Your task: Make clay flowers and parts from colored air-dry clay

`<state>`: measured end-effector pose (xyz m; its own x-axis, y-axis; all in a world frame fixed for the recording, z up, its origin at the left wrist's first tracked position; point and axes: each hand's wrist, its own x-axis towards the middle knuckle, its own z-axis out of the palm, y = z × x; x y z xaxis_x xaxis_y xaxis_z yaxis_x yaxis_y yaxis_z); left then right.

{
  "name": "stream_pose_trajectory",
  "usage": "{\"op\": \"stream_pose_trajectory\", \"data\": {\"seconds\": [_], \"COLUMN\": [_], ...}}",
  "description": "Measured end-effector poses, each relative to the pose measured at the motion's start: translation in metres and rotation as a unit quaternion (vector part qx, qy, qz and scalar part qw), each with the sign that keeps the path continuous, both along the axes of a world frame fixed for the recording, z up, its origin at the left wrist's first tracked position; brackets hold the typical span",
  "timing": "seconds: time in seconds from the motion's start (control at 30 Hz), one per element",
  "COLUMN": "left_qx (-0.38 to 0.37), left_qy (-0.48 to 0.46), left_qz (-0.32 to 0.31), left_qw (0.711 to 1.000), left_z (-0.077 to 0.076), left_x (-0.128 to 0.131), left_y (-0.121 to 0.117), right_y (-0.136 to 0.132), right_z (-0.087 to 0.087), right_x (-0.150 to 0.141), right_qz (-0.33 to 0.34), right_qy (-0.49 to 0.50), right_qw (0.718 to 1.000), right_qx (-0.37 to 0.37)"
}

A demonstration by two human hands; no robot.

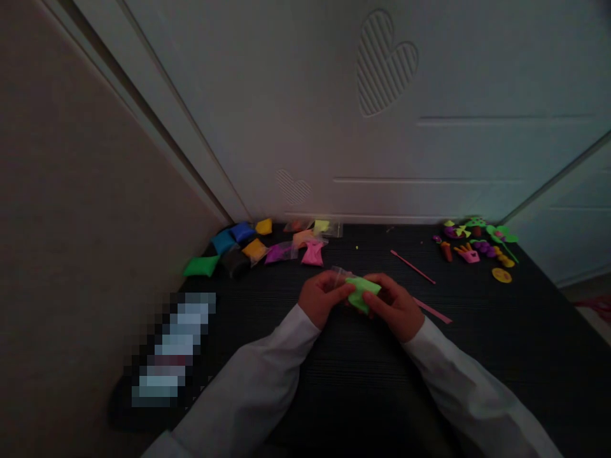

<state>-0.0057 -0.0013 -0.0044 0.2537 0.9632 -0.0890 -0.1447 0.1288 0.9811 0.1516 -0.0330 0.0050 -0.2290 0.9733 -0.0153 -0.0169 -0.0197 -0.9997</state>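
Between my two hands is a small clear bag of bright green modelling clay (363, 294), held just above the dark table. My left hand (324, 298) pinches its left side, where the loose clear plastic sticks out. On its right side, the thumb and fingers of my right hand (395, 306) press on the clay. Just right of my right hand lies a flat pink plastic tool (433, 310), partly hidden by that hand. A thinner pink stick tool (413, 266) lies behind it.
Several clay packets, among them a green one (201, 266) and a pink one (313, 252), lie at the back left. Small clay figures, including a green flower (501, 235) and a yellow disc (501, 275), sit at the back right. A pixelated device (174, 350) lies left. A white panel (305, 127) stands behind.
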Motion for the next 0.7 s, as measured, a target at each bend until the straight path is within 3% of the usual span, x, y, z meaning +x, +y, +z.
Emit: {"op": "stream_pose_trajectory", "data": {"seconds": [0.07, 0.2, 0.4, 0.53, 0.63, 0.7], "left_qx": [0.008, -0.024, -0.114, -0.12, -0.105, -0.092], "left_qy": [0.015, -0.06, -0.101, -0.084, -0.041, -0.025], "left_qz": [0.003, -0.005, -0.095, -0.121, -0.127, -0.097], "left_qw": [1.0, 0.998, 0.984, 0.982, 0.986, 0.991], "left_z": [0.0, 0.002, 0.006, 0.005, 0.003, 0.003], "left_x": [0.001, -0.001, -0.004, -0.004, -0.006, -0.008], "left_y": [-0.001, 0.003, 0.003, 0.0, 0.002, 0.005], "right_y": [0.002, 0.007, 0.012, 0.013, 0.015, 0.016], "right_z": [-0.001, 0.001, 0.005, 0.003, -0.001, -0.002], "right_x": [0.002, 0.011, 0.024, 0.025, 0.025, 0.026], "right_qz": [-0.006, -0.055, -0.09, -0.077, -0.06, -0.103], "right_qy": [-0.015, 0.004, 0.043, 0.067, 0.03, -0.032], "right_qw": [1.0, 0.998, 0.994, 0.994, 0.998, 0.994], "right_qx": [-0.013, -0.028, -0.033, -0.03, -0.02, 0.026]}}
